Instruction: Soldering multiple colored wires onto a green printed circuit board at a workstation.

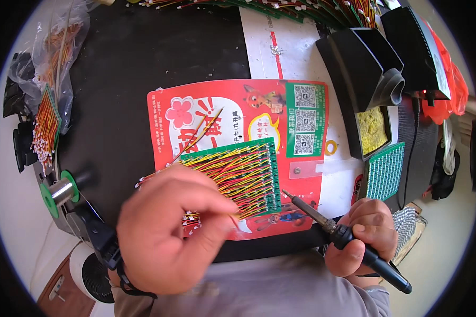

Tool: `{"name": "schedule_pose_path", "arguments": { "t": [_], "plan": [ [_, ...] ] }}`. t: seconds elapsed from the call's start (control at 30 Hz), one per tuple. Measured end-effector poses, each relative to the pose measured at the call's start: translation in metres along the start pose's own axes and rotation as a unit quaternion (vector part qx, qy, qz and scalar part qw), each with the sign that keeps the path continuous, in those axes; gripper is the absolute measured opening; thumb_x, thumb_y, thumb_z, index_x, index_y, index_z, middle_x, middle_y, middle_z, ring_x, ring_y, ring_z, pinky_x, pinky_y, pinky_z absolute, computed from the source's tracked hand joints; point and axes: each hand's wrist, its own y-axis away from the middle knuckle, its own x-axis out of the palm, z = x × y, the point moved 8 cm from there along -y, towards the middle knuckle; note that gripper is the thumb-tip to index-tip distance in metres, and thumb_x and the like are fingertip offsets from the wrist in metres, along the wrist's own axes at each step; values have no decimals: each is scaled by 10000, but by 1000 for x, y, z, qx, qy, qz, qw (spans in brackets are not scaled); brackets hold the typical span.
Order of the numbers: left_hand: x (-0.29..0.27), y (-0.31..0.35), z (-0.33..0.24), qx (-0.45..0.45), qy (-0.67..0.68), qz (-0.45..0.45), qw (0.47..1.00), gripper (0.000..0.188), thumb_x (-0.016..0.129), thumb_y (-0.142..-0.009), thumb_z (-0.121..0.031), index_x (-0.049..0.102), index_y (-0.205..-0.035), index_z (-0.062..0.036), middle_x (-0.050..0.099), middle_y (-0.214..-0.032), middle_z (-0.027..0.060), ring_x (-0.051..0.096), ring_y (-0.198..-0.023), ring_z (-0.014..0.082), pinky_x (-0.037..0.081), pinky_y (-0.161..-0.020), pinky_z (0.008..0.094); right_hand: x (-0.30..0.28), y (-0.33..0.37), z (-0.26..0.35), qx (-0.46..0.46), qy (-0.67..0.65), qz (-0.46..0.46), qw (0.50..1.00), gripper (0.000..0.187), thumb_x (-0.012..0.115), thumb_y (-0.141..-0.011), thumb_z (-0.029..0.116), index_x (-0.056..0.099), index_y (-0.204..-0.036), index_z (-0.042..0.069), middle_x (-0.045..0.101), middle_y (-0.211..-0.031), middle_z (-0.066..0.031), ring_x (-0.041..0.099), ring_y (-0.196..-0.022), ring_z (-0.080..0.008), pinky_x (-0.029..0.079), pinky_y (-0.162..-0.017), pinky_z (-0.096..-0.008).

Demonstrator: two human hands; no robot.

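We look down on a work surface where a green circuit board lies on a red printed sheet, in front of the person and between the two hands. Red and yellow wires cover most of the board in close, slanting rows; its right edge, lined with small contacts, shows clear of them. At the left hand, we note thumb and forefinger pressed together over the board's lower left part, seemingly pinching a thin red lead, though blur makes the strand hard to follow. The right hand closes round the handle of a soldering iron, whose tip points toward the board's right edge, near it but apart. Beyond the pinching hand lies a loose wire pair. Farther right we find the iron stand, its yellow sponge and a second green board without wires; at far left, a solder spool.

We judge the step in hand to be placing a lead between soldered joints. The next move seems to call for steadying the lead's bare end on its contact, then touching it briefly with the tip, away from neighbouring insulation.
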Motion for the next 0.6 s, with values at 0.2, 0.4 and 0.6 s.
{"name": "schedule_pose_path", "arguments": {
  "t": [0.2, 0.4, 0.6],
  "plan": [
    [22, 12, 9, -107, 114, 67, 985, 151, 685, -851, 96, 664, -989, 39, 682, -925, 167, 711, -816, 197, 535, -711, 256, 3, -1, 1, 1, -4, 32, 999, 283, 762, -854, 187, 543, -889, 11, 508, -639, -40, 485, -495, -169, 388, -421, -299],
    [24, 9, 0, -35, 12, 91, 995, 127, 712, -812, 98, 692, -918, 31, 710, -933, 172, 715, -785, 224, 547, -683, 283, 4, 0, 0, -6, -4, 43, 999, 282, 762, -851, 184, 540, -886, 13, 502, -645, -38, 477, -496, -168, 395, -426, -298],
    [34, 17, -8, 105, -127, -26, 986, 188, 763, -767, 61, 731, -940, -7, 692, -848, 113, 647, -623, 226, 520, -571, 324, 5, 0, 0, 3, -14, 38, 999, 282, 763, -848, 185, 543, -877, 13, 503, -638, -38, 481, -502, -165, 393, -426, -295]
  ]
}}
